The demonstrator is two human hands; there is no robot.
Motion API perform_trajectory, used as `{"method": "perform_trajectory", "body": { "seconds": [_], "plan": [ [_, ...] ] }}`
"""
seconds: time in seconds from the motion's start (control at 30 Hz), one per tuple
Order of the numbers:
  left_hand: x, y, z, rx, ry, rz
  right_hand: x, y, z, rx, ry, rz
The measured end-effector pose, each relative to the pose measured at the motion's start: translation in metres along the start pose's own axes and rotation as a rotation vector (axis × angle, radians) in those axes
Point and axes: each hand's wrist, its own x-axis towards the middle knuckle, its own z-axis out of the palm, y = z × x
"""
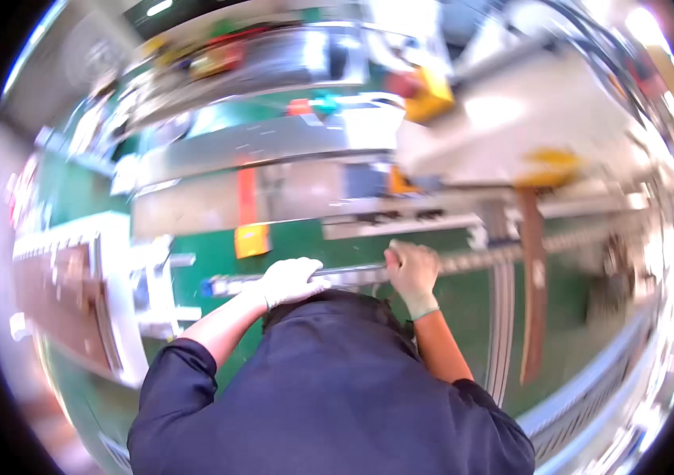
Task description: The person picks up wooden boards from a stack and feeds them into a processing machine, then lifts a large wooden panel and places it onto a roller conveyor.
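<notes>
Long rail: it runs crosswise on our side of the near edge of the desk, above the green floor.
Left hand: we lay it over the rail toward the blue tip; blur hides how firmly its fingers wrap, so we cannot tell.
Right hand: its fingers curl tightly round the rail, a little apart from the left.
Right stretch: the rail seems to reach well past our right hand; if it is loose, our close-set hands could let that side dip or swing.
Brown board and grey profile: both cross the rail's line; we judge a sideways shift could snag there, though contact is unclear.
Yellow block: it sits at the desk's near edge, close to the blue tip; lifting that end carelessly could knock it.
Gloves: smooth metal might slip if our hold is slack.
</notes>
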Motion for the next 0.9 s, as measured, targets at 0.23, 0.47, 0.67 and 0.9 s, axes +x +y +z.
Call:
{"method": "perform_trajectory", "body": {
  "seconds": [0.23,0.47,0.67,0.9],
  "plan": [
    [-0.125,-0.082,0.009,0.170,0.477,-0.406,0.035,-0.160,0.035,0.200,-0.713,-0.544],
    [-0.239,-0.222,0.060,-0.616,0.586,-0.782,0.053,-0.243,0.067,-0.022,-0.945,-0.631],
    [-0.358,-0.448,0.137,-0.658,1.135,-1.039,0.043,-0.323,0.087,0.058,-0.793,-0.617],
    [-0.494,-0.654,0.130,-0.556,1.698,-1.253,0.034,-0.347,0.106,0.017,-0.736,-0.526]
  ]
}}
